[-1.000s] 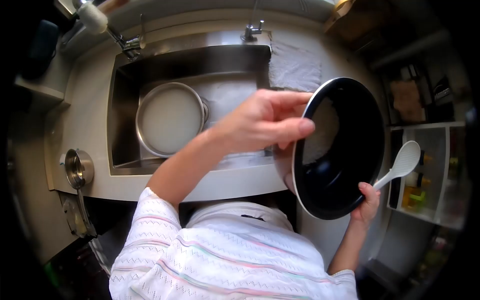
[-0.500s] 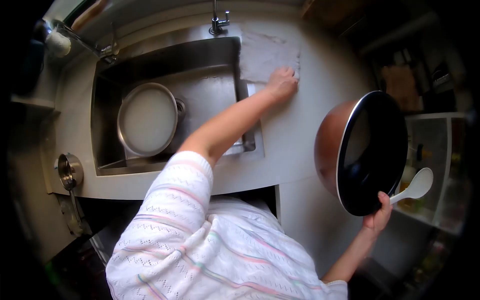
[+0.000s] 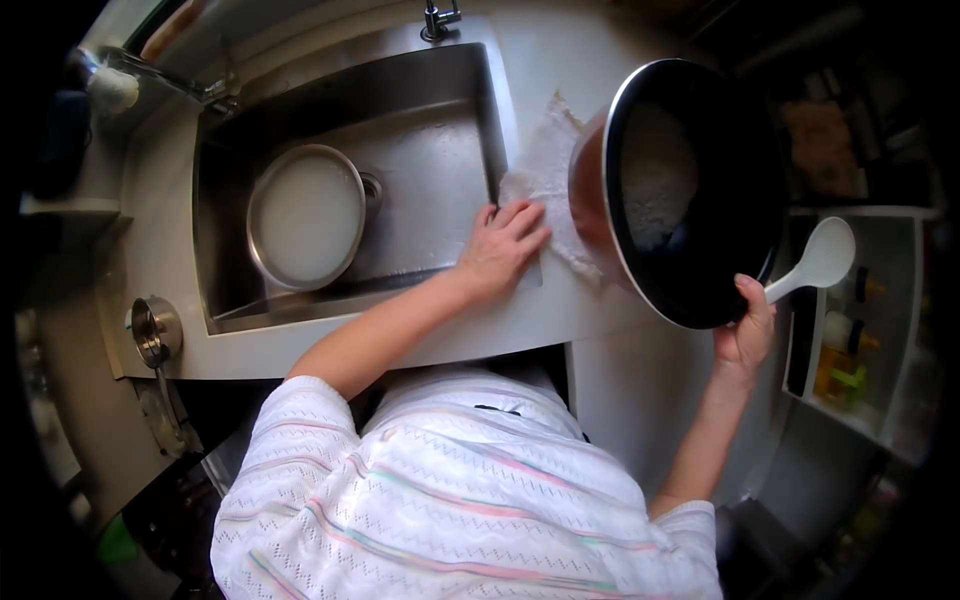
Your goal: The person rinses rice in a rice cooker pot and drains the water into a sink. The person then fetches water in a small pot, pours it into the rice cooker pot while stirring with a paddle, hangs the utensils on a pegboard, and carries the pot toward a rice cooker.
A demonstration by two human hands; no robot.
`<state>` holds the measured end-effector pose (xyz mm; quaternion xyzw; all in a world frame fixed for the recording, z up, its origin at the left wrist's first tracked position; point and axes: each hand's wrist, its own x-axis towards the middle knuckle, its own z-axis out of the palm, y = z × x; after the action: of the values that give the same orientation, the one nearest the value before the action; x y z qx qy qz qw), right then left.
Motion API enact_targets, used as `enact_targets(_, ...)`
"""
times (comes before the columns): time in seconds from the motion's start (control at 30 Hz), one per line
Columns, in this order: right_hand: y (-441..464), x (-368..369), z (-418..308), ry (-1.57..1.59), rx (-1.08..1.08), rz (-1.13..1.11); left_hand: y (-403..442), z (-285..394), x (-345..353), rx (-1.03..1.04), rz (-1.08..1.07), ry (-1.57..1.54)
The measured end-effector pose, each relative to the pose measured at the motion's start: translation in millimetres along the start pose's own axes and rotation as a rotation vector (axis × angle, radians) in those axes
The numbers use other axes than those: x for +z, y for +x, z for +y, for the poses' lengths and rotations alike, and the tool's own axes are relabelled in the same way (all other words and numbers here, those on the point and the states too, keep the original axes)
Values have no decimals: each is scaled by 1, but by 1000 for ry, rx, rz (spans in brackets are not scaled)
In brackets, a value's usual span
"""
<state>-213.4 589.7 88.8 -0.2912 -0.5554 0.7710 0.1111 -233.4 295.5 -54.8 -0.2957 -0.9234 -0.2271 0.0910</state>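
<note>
My left hand lies at the sink's right edge, its fingers somewhat spread and touching the near left corner of a white cloth. In my right hand are the rim of a dark-lined pot with a reddish-brown outside and the handle of a white rice paddle. The pot is tilted, its opening facing right and towards me, over the cloth's right part. Something white and grainy shows inside it.
A round metal pan of cloudy whitish liquid stands in the steel sink, beside the drain. Faucets are behind. A small metal pot is at the counter's left end. Shelves with bottles stand at the right.
My left hand has gone from the pot to the cloth and then towards me, and the cloth has shifted nearer and lies rumpled. My right hand has brought the pot over the cloth.
</note>
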Motion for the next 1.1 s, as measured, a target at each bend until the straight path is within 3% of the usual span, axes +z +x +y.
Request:
enact_targets(0.23,-6,41,50,75,32,-91,-27,-4,-28,-62,-38,-234)
enact_targets(0.33,-16,47,50,41,6,-81,-24,-2,-61,-462,-34,-746)
enact_targets(0.37,-18,48,49,35,-1,-70,-19,0,-70,-510,37,-934)
enact_targets(0.43,-18,34,28,-310,-39,-204,-6,-1,-89,-597,182,-1308)
enact_targets(0.5,-9,17,9,-609,-197,-235,7,-4,-103,-568,188,-1308)
enact_targets(0.57,-4,10,-16,-718,-363,-305,18,-4,-108,-609,191,-1385)
enact_targets(0.67,-11,37,-48,-1138,-498,-382,33,-1,-103,-591,220,-1484)
enact_targets(0.77,-11,67,-60,-1236,-326,-547,42,-1,-98,-560,216,-1518)
enact_targets(0.9,4,97,-52,-1432,-386,-492,44,-2,-94,-506,212,-1553)
enact_targets(1.0,29,102,-12,-1577,-909,-484,46,-2,-95,-505,214,-1571)
enact_targets(1.03,19,112,-4,-1653,-841,-503,47,-2,-95,-516,215,-1573)
enact_targets(1.1,6,114,2,-1607,-854,-743,48,-1,-97,-499,201,-1579)
